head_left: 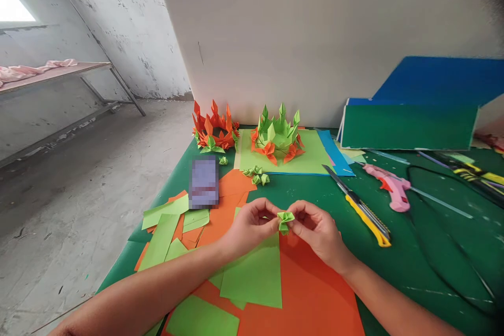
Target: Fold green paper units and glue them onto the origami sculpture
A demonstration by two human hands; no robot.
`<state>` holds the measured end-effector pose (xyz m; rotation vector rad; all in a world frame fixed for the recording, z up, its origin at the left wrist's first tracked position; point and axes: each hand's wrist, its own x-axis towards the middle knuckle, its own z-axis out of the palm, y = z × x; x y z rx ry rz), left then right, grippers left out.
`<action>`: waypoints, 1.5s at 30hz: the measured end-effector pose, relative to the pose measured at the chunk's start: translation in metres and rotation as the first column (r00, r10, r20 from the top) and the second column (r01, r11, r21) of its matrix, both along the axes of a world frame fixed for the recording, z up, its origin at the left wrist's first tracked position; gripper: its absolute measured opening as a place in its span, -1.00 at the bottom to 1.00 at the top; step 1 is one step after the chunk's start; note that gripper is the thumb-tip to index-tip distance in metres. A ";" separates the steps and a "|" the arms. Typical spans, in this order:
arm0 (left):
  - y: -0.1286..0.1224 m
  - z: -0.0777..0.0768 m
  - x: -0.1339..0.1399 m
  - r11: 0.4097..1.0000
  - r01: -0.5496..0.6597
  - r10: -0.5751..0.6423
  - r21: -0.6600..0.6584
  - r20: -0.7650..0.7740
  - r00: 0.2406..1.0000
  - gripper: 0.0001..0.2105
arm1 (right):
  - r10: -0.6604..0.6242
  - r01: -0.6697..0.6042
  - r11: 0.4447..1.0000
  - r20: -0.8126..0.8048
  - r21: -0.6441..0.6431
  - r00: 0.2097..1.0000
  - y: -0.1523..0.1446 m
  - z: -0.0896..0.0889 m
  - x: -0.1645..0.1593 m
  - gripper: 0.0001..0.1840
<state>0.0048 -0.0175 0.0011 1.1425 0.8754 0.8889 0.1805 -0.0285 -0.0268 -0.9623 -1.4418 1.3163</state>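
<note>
A small folded green paper flower (pixel 285 222) is pinched between the fingertips of both hands, above the sheets. My left hand (pixel 254 223) is closed on its left side, and my right hand (pixel 315 226) is closed on its right. Beneath them lie green paper pieces (pixel 255 278) on a large orange sheet (pixel 315 289). Several similar small green folded pieces (pixel 258 174) rest just beyond my hands. Farther back stand an orange folded-paper crown (pixel 214 126) with green flowers and a green paper crown (pixel 277 131) with orange flowers.
To the right lie a yellow utility knife (pixel 364 215) and a pink glue gun (pixel 389 186) with its cord and glue sticks (pixel 441 202). A blurred purple rectangle (pixel 203 182) is at left on the green table (pixel 425 257). A white board (pixel 315 42) stands behind.
</note>
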 end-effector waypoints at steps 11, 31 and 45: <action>-0.007 -0.007 0.002 0.976 -0.092 0.143 0.197 -0.265 0.954 -0.96 | -0.252 0.162 0.920 0.221 0.358 0.942 -0.010 -0.006 -0.005 -0.95; 0.002 -0.006 0.003 0.986 -0.085 0.093 -0.146 0.050 0.994 -0.68 | -0.024 0.007 0.981 -0.084 -0.196 0.996 0.005 -0.001 -0.004 -0.72; 0.001 -0.011 0.006 0.987 -0.097 0.102 -0.129 0.027 0.994 -0.69 | -0.118 0.117 0.992 0.003 0.035 0.993 0.002 -0.008 -0.008 -0.84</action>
